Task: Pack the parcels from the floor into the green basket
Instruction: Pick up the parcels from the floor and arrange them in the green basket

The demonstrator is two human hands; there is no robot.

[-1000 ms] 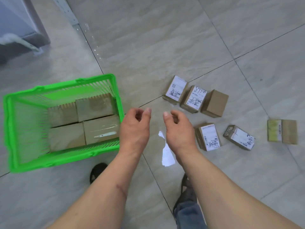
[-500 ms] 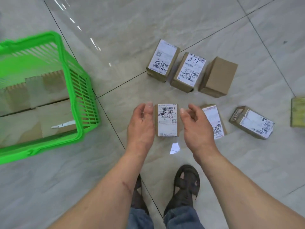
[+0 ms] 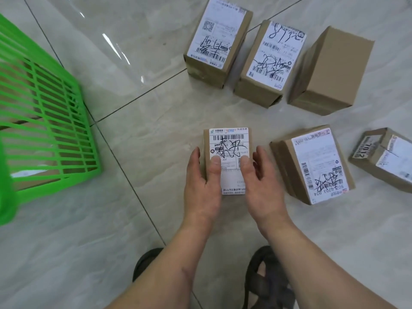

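Observation:
A small cardboard parcel (image 3: 228,143) with a white shipping label lies on the floor in the middle. My left hand (image 3: 204,186) grips its left side and my right hand (image 3: 259,186) grips its right side, both thumbs pressing on the label. The green basket (image 3: 51,121) stands at the left edge, with brown parcels inside seen through its slatted wall. Several other parcels lie on the floor: two labelled ones (image 3: 217,39) (image 3: 270,61) and a plain one (image 3: 330,70) at the top, one (image 3: 314,163) to the right of my hands, one (image 3: 385,157) at the far right.
The floor is pale glossy tile with dark grout lines. My feet in dark sandals (image 3: 267,284) stand at the bottom, just behind my hands.
The camera has dropped closer to the floor. My hands, which flanked the parcel half a second ago, have closed on its two sides with thumbs on the label.

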